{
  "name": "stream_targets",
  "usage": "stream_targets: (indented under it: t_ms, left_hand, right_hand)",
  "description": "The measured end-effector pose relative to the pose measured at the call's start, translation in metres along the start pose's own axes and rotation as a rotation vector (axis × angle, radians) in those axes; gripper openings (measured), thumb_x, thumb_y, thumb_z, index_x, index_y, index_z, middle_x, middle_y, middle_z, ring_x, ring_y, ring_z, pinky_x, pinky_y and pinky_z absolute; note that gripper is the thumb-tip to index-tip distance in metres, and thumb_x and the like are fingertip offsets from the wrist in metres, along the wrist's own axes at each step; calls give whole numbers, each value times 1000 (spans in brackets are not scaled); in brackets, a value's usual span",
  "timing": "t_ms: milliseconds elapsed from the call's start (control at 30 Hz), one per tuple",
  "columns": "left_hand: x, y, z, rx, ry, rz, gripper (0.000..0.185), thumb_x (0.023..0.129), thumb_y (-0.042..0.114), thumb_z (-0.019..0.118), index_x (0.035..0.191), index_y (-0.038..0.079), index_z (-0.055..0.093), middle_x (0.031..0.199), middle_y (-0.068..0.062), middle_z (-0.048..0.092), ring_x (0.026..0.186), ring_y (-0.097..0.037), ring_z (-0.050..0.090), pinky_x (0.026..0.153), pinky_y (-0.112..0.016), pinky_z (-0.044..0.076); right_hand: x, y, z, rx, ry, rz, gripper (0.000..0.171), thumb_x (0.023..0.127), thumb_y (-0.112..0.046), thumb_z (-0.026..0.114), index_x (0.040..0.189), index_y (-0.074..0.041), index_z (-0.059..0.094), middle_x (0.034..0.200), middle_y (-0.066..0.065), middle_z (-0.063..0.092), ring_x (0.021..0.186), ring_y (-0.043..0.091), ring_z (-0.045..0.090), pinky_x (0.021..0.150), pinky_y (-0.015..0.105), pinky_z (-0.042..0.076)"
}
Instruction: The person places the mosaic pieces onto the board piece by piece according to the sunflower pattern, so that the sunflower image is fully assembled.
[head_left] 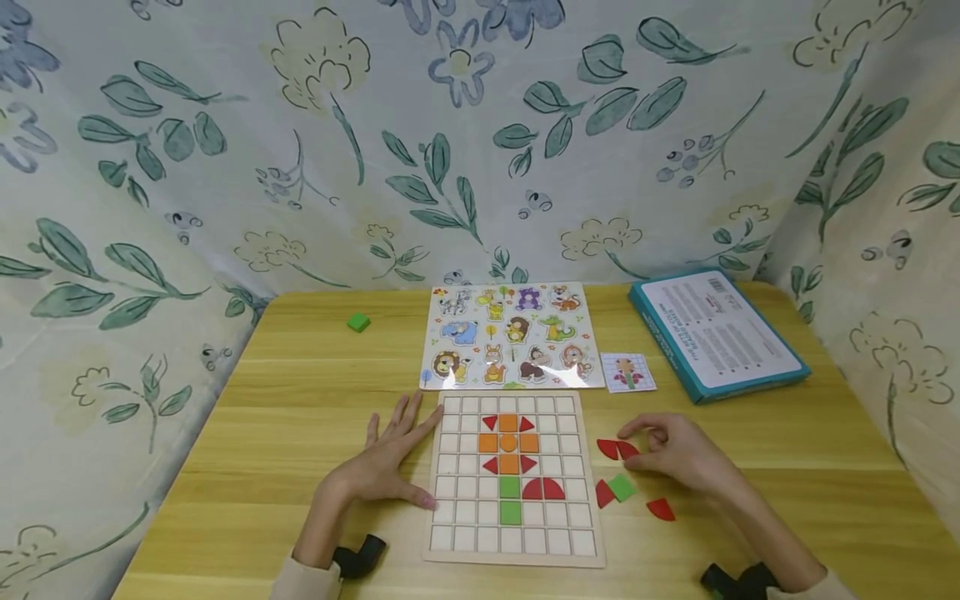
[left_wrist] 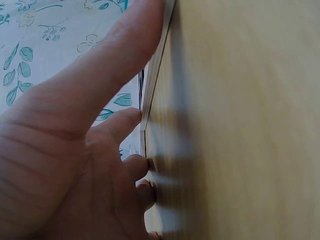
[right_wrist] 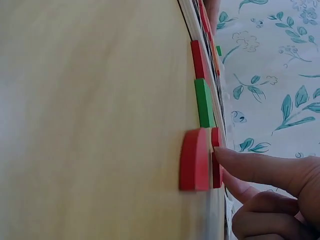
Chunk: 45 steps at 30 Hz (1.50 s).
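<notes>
Left hand [head_left: 386, 462]: flat on the table [head_left: 300, 417], fingers spread straight, thumb against the grid board's [head_left: 517, 533] left edge.
Grid board: centre, holding orange, red and green pieces.
Right hand [head_left: 675, 454]: fingers curled, fingertip touching the paired red quarter-circles [head_left: 617, 449], right of the board.

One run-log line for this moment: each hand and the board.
left hand: flat, steadying grid board | right hand: fingertip on red quarter-circle pieces | board: orange-red flower, green stem partly built | loose: green square
</notes>
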<state>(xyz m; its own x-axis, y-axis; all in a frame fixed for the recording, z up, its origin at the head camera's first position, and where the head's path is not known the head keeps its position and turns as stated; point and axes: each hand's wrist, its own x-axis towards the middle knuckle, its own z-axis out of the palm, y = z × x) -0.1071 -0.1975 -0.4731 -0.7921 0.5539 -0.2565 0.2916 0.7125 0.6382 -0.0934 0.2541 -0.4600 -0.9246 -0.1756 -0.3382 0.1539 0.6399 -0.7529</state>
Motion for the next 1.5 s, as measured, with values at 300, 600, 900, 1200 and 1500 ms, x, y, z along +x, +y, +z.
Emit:
stream_targets:
  t_ms: [300, 600, 900, 1200, 1500]
  left_hand:
    - [0, 0, -1, 1, 4, 4, 126, 72, 48, 91, 167, 22, 13, 173, -16, -21, 158, -42, -24, 117, -74, -23]
    - [-1, -1, 0, 5, 5, -4, 125, 73, 49, 91, 167, 23, 14, 173, -15, -21, 158, -41, -24, 117, -74, -23]
    - [0, 1, -2, 10, 5, 4, 125, 73, 48, 91, 167, 21, 13, 173, -16, -21, 158, -42, -23, 117, -75, -22]
    - [0, 1, -1, 2, 4, -2, 125, 72, 48, 91, 168, 22, 13, 173, -15, -20, 158, -42, -23, 117, -74, -22]
    - [0, 2, -1, -5, 0, 3, 125, 73, 47, 91, 168, 21, 13, 173, -16, -21, 158, -42, -24, 117, -74, -23]
  right_hand:
    - [-2, 6, -9, 1, -10, -6, 32, 84, -18, 86, 111, -6, 75, 64, -2, 40, 54, 13, 39, 52, 24, 32]
    - [6, 4, -6, 9, -23, -17, 32, 86, -22, 85, 113, -9, 76, 64, -2, 40, 57, 13, 41, 52, 23, 30]
    - [4, 10, -16, 23, -84, -65, 38, 84, -21, 86, 116, -7, 74, 67, 0, 40, 58, 12, 40, 54, 26, 32]
    - [2, 17, -23, 37, -141, -126, 35, 83, -12, 85, 115, -3, 73, 68, -1, 38, 59, 10, 37, 56, 26, 31]
    - [4, 18, -21, 15, -131, -103, 34, 81, -14, 87, 111, -5, 75, 66, -3, 33, 59, 11, 34, 57, 27, 27]
